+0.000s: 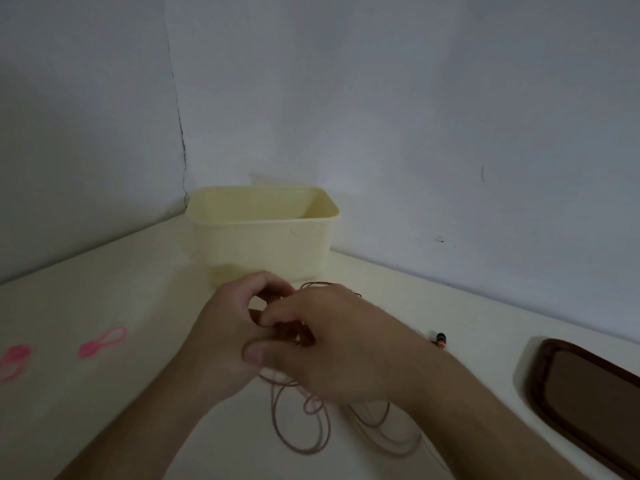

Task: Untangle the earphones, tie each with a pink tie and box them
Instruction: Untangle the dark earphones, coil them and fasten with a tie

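Pink ties, one (14,362) at the far left and another (101,342) beside it, lie on my table (104,410). My left hand (228,337) and right hand (332,344) both pinch the tangled earphones (298,420), whose loops trail below, just before the cream box (263,237). A brown lid (588,393) lies at the right.

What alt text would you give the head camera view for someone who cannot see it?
Two hands, left hand and right hand, pinch a tangled bundle of brown earphone cable above a pale table. Behind sits an open cream box; two pink ties lie left, a brown tray right.
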A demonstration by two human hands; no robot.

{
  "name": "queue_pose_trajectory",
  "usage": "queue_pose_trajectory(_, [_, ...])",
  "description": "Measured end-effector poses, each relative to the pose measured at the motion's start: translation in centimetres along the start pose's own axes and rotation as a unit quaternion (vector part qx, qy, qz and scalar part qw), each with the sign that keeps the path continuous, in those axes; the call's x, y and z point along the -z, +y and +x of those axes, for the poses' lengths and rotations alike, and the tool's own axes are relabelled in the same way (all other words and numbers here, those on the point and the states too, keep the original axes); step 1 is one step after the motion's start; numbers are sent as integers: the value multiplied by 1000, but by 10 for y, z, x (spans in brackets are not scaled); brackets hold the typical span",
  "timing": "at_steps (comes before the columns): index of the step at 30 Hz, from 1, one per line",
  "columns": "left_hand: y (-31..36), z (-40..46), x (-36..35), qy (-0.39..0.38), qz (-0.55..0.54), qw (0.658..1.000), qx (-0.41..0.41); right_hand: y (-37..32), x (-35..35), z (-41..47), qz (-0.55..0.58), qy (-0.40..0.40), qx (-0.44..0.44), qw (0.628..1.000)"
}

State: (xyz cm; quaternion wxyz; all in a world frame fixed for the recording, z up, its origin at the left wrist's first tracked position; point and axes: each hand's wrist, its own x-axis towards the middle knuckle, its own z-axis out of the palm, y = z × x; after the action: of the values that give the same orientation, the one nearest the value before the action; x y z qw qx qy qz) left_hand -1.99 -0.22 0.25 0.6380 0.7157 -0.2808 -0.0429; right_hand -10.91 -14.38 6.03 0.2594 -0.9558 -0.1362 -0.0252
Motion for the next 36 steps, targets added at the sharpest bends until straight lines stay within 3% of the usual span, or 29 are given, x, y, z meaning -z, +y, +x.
queue_pose_trajectory(3, [2,1,-1,-14,-36,998,47,8,6,0,8,3,-26,1000])
queue_pose_trajectory(8, [10,-3,16,-145,-103,978,109,14,21,-6,-32,-50,-60,996])
queue_pose_trajectory(10, [9,0,19,-85,-131,978,140,18,37,-13,-37,-134,-70,988])
queue_pose_trajectory(11, [5,3,19,-32,-112,984,134,18,49,-18,20,-157,-71,985])
queue_pose_trajectory(12, [1,5,18,22,-50,992,111,18,61,-23,105,-145,-78,981])
queue_pose_trajectory(14, [-6,5,13,69,113,991,26,31,76,-29,218,4,-127,968])
queue_pose_trajectory(16, [-9,1,6,18,178,983,-50,55,73,-23,176,196,-206,943])
queue_pose_trajectory(18, [-12,-1,-1,-59,183,978,-76,81,51,-10,73,272,-277,919])
queue_pose_trajectory(22, [-14,-4,-8,-158,174,972,-1,124,0,11,-11,181,-356,917])
queue_pose_trajectory(25, [-11,-5,-8,-161,167,972,41,137,-20,20,-16,194,-356,914])
queue_pose_trajectory(29, [-7,-5,-12,-160,139,977,26,136,-28,28,-83,175,-350,917])
queue_pose_trajectory(33, [-12,-5,-14,-68,155,985,-16,143,-33,32,-88,163,-330,926])
queue_pose_trajectory(36, [-14,-1,-13,21,172,984,-30,141,-22,27,7,203,-318,926])
